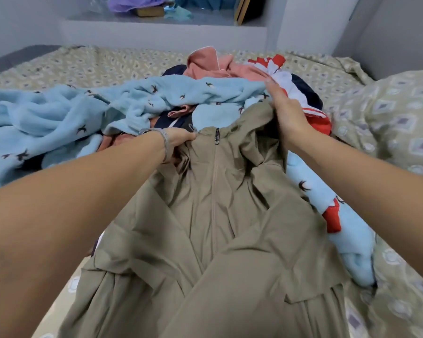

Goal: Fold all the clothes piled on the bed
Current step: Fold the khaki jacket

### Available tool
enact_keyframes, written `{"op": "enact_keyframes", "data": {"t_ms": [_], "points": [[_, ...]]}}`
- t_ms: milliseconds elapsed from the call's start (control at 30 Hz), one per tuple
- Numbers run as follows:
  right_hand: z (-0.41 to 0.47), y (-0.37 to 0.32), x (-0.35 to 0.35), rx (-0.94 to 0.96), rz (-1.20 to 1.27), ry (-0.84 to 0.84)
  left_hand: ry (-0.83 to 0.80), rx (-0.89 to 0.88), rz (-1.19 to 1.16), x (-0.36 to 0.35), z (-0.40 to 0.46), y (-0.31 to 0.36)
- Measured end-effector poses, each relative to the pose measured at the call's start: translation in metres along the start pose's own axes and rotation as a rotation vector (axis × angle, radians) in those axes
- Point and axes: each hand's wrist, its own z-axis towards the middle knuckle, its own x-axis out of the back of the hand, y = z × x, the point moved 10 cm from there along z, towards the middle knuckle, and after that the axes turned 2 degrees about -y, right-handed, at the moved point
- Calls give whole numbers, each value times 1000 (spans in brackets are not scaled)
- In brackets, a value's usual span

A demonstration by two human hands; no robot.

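A khaki zip-up jacket (215,215) lies front side up across the near part of the bed, its zipper running down the middle. My left hand (178,142) grips the fabric at the left side of its collar. My right hand (285,111) holds the jacket's hood at the upper right, fingers curled over the cloth. Behind the jacket lies the pile: a light blue fleece garment with small bird prints (88,111), a pink garment (210,63), a red and white garment (291,76) and a dark navy piece (174,70).
The bed (88,62) has a green patterned sheet. A pillow in the same print (396,123) sits at the right. A grey ledge (161,30) behind the bed carries purple and teal cloth. Walls close in at the back and right.
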Motion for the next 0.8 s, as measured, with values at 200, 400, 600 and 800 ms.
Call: {"op": "enact_keyframes", "data": {"t_ms": [200,400,600,800], "points": [[-75,-104,9,921,-688,136,167,-746,-277,54,-63,56],[-106,-2,3,690,-1121,-479,-218,-305,-96,42,-74,-34],[-78,0,69,303,-563,175,-88,-213,-52,30,-66,-22],[-69,46,7,-196,-315,4,40,-325,172,2,-64,2]]}}
